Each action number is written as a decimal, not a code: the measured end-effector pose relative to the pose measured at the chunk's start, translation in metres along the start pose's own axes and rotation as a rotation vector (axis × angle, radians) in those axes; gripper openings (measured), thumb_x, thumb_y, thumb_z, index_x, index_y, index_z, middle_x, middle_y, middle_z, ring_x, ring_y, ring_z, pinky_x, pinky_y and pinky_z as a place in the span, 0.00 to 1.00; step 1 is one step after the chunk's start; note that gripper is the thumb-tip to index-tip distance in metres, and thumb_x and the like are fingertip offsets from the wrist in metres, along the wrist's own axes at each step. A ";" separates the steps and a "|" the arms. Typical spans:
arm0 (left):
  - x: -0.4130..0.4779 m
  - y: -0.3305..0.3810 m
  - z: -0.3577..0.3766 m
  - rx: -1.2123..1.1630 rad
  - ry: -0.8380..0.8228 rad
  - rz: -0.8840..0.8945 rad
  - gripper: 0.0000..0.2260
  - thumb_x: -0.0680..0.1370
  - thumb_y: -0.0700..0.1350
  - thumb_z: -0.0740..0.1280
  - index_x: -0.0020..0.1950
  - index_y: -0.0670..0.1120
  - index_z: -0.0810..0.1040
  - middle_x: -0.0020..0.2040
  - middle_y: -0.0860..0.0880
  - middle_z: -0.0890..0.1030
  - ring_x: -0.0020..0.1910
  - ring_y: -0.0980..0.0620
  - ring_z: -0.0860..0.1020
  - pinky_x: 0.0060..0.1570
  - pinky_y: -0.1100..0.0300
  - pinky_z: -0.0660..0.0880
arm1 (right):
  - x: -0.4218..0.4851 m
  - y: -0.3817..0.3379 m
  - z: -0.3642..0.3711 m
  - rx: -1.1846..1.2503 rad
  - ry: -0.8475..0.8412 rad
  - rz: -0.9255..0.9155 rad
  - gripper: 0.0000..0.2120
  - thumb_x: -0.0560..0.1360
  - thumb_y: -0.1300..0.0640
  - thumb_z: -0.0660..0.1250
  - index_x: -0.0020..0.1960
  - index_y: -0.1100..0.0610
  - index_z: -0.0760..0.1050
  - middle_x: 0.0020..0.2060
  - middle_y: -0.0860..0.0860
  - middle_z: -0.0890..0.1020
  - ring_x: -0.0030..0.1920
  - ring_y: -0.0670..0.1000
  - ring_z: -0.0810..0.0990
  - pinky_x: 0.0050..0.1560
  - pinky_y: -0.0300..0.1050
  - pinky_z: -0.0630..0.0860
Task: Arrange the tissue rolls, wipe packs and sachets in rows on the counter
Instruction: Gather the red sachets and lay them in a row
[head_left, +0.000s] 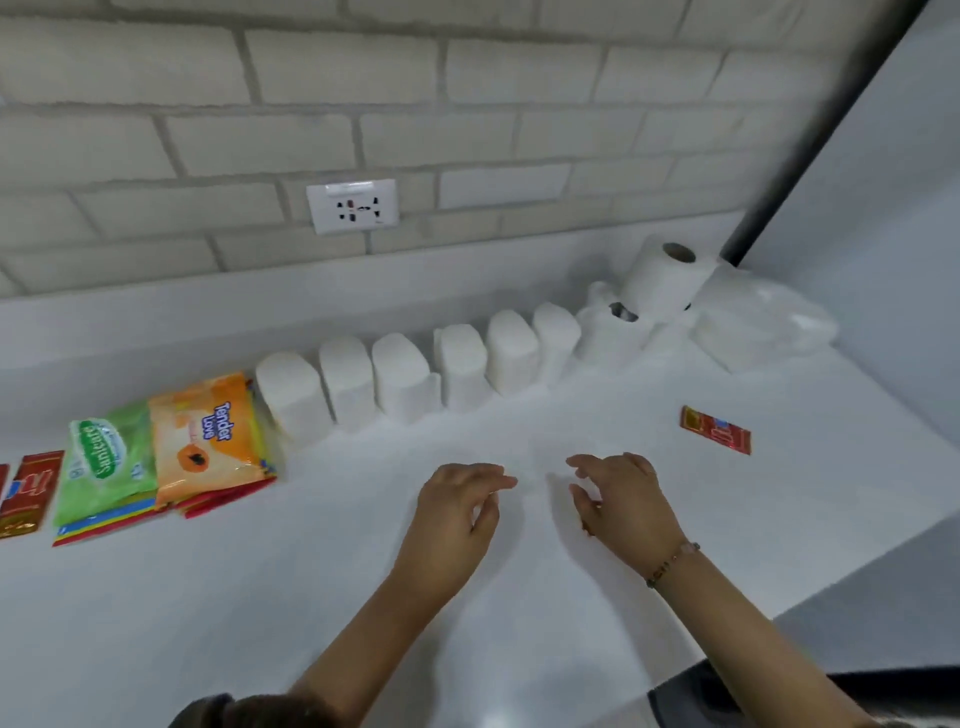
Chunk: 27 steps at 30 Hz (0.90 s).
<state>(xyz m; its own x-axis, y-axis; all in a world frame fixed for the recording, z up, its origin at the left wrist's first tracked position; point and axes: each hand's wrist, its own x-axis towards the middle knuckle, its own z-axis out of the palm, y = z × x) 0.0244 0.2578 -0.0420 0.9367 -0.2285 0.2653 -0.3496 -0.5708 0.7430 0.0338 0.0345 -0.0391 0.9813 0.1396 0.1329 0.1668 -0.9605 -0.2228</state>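
Tissue rolls (405, 374): six white ones stand side by side in a row along the back of the counter (363, 597), each touching or just beside the next. At the row's right end more rolls are heaped. One upright roll (662, 280) sits on top with its core hole showing, beside a crumpled clear plastic bag (763, 317).

Wipe packs lie at the row's left end. An orange pack (213, 441) overlaps a green pack (106, 462), with the coloured edges of further packs showing beneath.

Red sachets (31, 488) are at the far left, partly cut off by the frame edge. A lone red sachet (716, 430) lies flat to the right, well apart from everything else.

Left hand (457, 509) and right hand (623, 504) are over mid-counter, near each other but not touching. Fingers are loosely curled and hold nothing; contact with the surface cannot be told. There is a beaded bracelet (672, 564) on the right wrist.

A white socket (353, 206) is set in the brick wall (467, 78) behind.
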 end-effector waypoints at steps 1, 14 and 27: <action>0.006 0.007 0.021 0.029 -0.076 0.030 0.13 0.77 0.43 0.61 0.57 0.54 0.80 0.59 0.57 0.79 0.60 0.58 0.71 0.60 0.70 0.63 | 0.001 0.022 -0.001 -0.027 -0.022 0.026 0.14 0.74 0.57 0.66 0.59 0.53 0.77 0.46 0.50 0.84 0.49 0.53 0.81 0.66 0.52 0.64; 0.040 0.041 0.153 0.288 -0.419 0.124 0.14 0.74 0.42 0.63 0.58 0.51 0.79 0.63 0.49 0.77 0.58 0.44 0.75 0.57 0.52 0.67 | 0.038 0.203 0.003 -0.136 -0.158 0.419 0.25 0.73 0.63 0.54 0.70 0.59 0.64 0.69 0.60 0.66 0.67 0.63 0.64 0.67 0.59 0.58; -0.022 -0.014 0.070 0.493 -0.328 0.194 0.14 0.74 0.53 0.61 0.58 0.55 0.74 0.51 0.55 0.77 0.45 0.54 0.75 0.45 0.62 0.70 | -0.017 0.062 0.019 0.129 -0.366 -0.207 0.26 0.72 0.55 0.57 0.70 0.57 0.66 0.67 0.55 0.67 0.65 0.56 0.66 0.66 0.46 0.64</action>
<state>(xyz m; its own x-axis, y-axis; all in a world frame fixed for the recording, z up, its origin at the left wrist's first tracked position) 0.0070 0.2155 -0.1017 0.8282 -0.5501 0.1067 -0.5536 -0.7738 0.3079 0.0288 -0.0226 -0.0736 0.8915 0.4244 -0.1586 0.3514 -0.8686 -0.3493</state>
